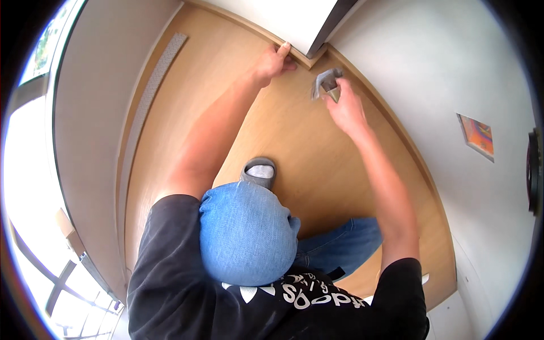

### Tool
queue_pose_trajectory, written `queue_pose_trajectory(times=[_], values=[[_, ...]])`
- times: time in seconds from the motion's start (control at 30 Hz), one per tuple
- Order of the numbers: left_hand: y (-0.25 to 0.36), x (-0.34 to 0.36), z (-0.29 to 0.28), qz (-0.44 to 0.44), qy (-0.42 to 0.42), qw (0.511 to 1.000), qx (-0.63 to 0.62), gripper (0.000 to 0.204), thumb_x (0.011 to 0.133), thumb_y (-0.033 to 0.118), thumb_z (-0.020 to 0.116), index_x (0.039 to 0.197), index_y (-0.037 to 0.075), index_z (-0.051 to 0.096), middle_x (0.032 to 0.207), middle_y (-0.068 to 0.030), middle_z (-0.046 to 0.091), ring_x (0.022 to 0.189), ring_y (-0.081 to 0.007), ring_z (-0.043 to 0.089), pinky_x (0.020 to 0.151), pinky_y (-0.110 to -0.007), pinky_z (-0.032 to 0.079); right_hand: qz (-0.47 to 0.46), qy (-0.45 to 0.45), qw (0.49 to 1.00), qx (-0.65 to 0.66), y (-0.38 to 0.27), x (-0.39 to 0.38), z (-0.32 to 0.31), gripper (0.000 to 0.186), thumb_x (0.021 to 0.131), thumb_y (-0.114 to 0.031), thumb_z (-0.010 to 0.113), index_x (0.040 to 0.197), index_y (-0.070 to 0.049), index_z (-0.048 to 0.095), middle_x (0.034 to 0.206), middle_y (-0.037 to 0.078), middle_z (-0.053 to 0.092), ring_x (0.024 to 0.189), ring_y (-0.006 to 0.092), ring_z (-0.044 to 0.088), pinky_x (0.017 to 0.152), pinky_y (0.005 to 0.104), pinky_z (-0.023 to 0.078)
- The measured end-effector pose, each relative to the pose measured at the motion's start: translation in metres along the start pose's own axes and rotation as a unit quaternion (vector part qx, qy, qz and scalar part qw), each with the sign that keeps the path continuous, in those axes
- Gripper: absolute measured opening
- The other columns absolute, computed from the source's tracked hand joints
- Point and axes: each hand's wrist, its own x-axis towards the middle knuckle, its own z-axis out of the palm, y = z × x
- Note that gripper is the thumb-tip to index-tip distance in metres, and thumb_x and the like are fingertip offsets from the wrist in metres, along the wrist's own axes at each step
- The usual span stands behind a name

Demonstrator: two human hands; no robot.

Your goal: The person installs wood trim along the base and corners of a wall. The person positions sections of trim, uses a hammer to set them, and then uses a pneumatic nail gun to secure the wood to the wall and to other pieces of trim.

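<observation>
My left hand [273, 65] grips the top edge of the wooden baseboard [249, 27] just left of the corner of a white wall projection [294, 20], thumb up and fingers curled. A little right of that corner, my right hand [345, 107] is closed on a grey, cloth-like item [327, 79] with a dull metal-coloured part in it, blurred and hard to make out. It hangs over the light wood floor [289, 130], near the baseboard.
My bent knee [246, 226] in blue jeans and a grey slide [255, 175] are below. A long speckled strip [162, 68] runs along the left skirting. A colourful square [476, 136] is on the right wall; bright windows [34, 147] line the far left.
</observation>
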Motion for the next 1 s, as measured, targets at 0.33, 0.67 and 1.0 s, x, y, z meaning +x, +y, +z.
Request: queue_pose_trajectory(times=[0.33, 0.67, 1.0], values=[[-0.004, 0.003, 0.003, 0.007, 0.032, 0.999, 0.002, 0.052, 0.11, 0.047, 0.046, 0.133, 0.0, 0.047, 0.122, -0.0145, 0.063, 0.099, -0.0219, 0.072, 0.072, -0.032, 0.052, 0.197, 0.103, 0.713, 0.665, -0.044, 0.002, 0.027, 0.038, 0.112, -0.032, 0.046, 0.136, -0.003, 0.05, 0.085, 0.005, 0.057, 0.056, 0.0127, 0.052, 0.047, 0.0316, 0.047], [-0.012, 0.008, 0.006, 0.025, 0.015, 0.999, -0.032, 0.054, 0.109, 0.05, 0.047, 0.134, 0.002, 0.046, 0.119, -0.0142, 0.061, 0.098, -0.0232, 0.072, 0.067, -0.029, 0.053, 0.153, 0.108, 0.728, 0.66, -0.047, 0.002, 0.04, 0.029, 0.111, -0.031, 0.047, 0.116, -0.002, 0.05, 0.081, 0.006, 0.057, 0.054, 0.0147, 0.055, 0.045, 0.0326, 0.048], [-0.011, 0.009, -0.002, 0.023, 0.025, 0.999, -0.001, 0.054, 0.109, 0.05, 0.046, 0.133, 0.002, 0.043, 0.121, -0.0155, 0.063, 0.1, -0.0246, 0.073, 0.067, -0.03, 0.052, 0.301, 0.089, 0.57, 0.759, 0.034, -0.118, 0.107, 0.042, 0.11, -0.043, 0.046, 0.124, -0.004, 0.051, 0.098, 0.013, 0.071, 0.081, 0.026, 0.071, 0.068, 0.0396, 0.057]])
